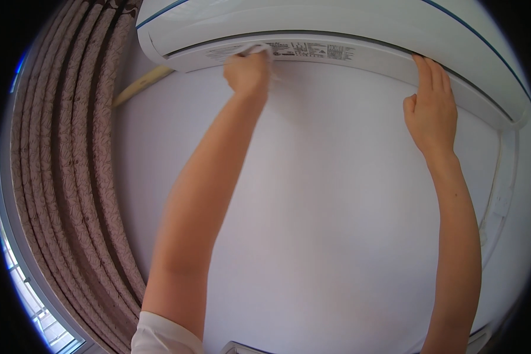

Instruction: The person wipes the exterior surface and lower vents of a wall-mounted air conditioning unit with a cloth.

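A white wall-mounted air conditioner [248,20] spans the top of the view. Its pale underside strip [377,64] carries a label [312,50] of dark print. My left hand [246,74], slightly blurred, is closed on a crumpled white cloth [258,49] and presses it to the strip at the label's left part. Part of the cloth is hidden by the fingers. Farther right, my right hand [433,112] lies with its fingers stretched out against the underside, fingertips at the dark slot along the unit's lower edge. Nothing shows in that hand.
Brown patterned curtains [65,165] hang on the left beside a bright window [38,301]. A pale yellow pipe [144,84] runs from the unit's left end towards the curtain. The white wall [312,206] lies behind my arms. Thin trunking and a cable [492,177] descend at the right.
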`<state>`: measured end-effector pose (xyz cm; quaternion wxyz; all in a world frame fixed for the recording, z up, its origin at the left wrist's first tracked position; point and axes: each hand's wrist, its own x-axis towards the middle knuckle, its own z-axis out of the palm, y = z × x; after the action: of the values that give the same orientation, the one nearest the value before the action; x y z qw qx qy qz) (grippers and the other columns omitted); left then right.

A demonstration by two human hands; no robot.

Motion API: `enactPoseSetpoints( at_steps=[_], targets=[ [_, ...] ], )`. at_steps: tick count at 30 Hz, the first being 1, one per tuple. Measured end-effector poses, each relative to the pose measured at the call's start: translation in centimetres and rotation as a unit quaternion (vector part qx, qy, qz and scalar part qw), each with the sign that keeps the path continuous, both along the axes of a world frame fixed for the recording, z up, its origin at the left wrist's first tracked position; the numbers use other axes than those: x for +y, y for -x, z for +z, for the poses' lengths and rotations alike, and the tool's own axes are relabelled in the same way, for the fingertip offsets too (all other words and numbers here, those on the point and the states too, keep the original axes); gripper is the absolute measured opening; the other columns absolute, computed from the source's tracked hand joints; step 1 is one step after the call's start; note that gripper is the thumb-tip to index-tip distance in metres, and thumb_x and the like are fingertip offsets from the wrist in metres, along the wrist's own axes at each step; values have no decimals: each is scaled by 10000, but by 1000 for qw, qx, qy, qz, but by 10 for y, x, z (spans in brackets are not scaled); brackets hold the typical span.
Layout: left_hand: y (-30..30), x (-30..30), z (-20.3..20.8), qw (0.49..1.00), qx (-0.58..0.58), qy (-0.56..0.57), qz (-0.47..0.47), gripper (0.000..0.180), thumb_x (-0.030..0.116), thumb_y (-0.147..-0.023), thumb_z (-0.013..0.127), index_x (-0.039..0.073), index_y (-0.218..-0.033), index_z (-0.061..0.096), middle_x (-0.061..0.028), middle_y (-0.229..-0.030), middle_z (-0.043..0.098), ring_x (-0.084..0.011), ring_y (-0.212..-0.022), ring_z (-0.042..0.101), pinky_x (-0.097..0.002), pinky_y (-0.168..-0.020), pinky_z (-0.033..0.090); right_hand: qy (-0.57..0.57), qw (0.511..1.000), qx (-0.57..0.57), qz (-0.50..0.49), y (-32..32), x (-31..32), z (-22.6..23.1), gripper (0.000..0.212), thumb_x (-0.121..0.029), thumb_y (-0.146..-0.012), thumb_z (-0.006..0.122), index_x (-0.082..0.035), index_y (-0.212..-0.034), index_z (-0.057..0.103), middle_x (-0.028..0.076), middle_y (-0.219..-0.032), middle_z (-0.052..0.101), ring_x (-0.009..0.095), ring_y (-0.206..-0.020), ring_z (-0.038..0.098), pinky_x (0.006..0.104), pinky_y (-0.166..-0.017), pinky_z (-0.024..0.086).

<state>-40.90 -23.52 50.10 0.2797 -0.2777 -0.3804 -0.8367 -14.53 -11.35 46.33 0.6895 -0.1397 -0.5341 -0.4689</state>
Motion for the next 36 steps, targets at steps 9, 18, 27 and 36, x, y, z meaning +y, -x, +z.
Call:
enactPoseSetpoints(
  at_steps=[9, 18, 27, 36],
  targets=[
    [-18, -19, -17, 982, 1, -168, 88, 254, 150, -749, 642, -34, -922, 616, -148, -925, 646, -245, -829, 624, -322, -763, 476, -16, 1000, 24, 6, 3, 3, 0, 516, 5, -710, 529, -47, -1219, 465, 88, -1235, 487, 264, -1171, 449, 355, -960, 419],
    [-68, 32, -25, 987, 106, -101, 66, 207, 123, -707, 697, 16, -865, 617, -134, -829, 659, -291, -811, 628, -358, -744, 479, -13, 999, 31, -20, 2, 8, -1, 551, 3, -714, 533, -59, -1255, 447, 74, -1260, 475, 246, -1189, 438, 345, -970, 417],
    [-12, 1, -15, 987, 59, -128, 80, 267, 239, -725, 696, 27, -883, 654, -154, -805, 669, -296, -767, 644, -384, -723, 492, -34, 999, 23, -25, 0, 12, 1, 541, 13, -726, 526, -72, -1256, 449, 69, -1252, 478, 239, -1181, 444, 342, -968, 423],
    [18, -28, -19, 967, 21, -119, 226, 273, 216, -727, 676, 11, -904, 650, -171, -801, 661, -357, -762, 621, -410, -725, 481, -37, 998, 43, -7, 8, 12, 1, 538, 8, -721, 532, -66, -1248, 455, 77, -1248, 485, 248, -1184, 444, 349, -978, 417]
  ],
)
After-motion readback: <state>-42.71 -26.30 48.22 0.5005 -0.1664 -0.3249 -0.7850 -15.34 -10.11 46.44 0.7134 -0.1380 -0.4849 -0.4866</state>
